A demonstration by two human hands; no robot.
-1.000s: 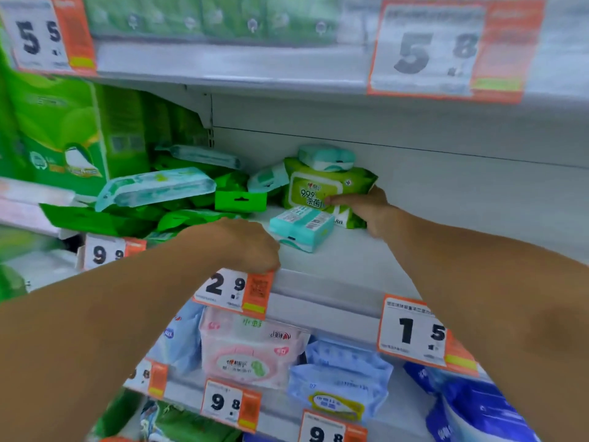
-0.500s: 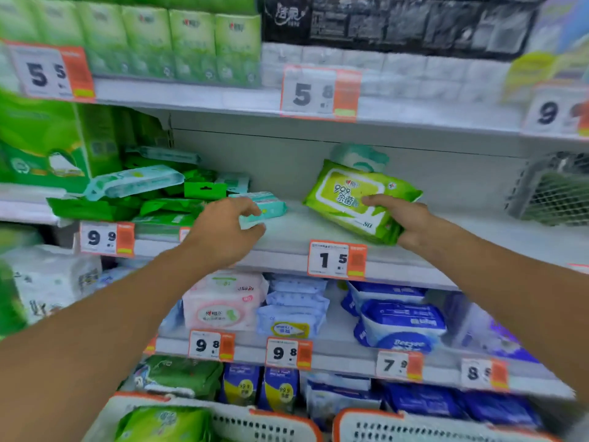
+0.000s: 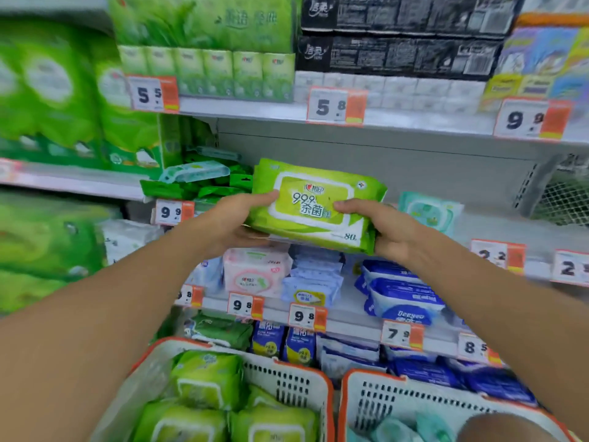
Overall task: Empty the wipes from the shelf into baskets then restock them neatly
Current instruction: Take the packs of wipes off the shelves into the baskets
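Both the left hand [image 3: 234, 218] and right hand [image 3: 387, 229] grasped a green plastic wipes pack [image 3: 314, 204] before the shelf [image 3: 497, 229]. Below, the left white orange-rimmed basket [image 3: 287, 382] held green packs [image 3: 207, 379]; the right basket [image 3: 382, 403] held pale teal packs [image 3: 398, 430].

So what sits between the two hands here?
In the head view, the large green wipes pack spans the gap: left hand grips one end, right hand the other.

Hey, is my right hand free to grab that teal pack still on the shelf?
Probably not yet. The right hand grips the green pack together with the left hand. The teal pack stands just beyond it with nothing in front, so the way is open once that hand lets go.
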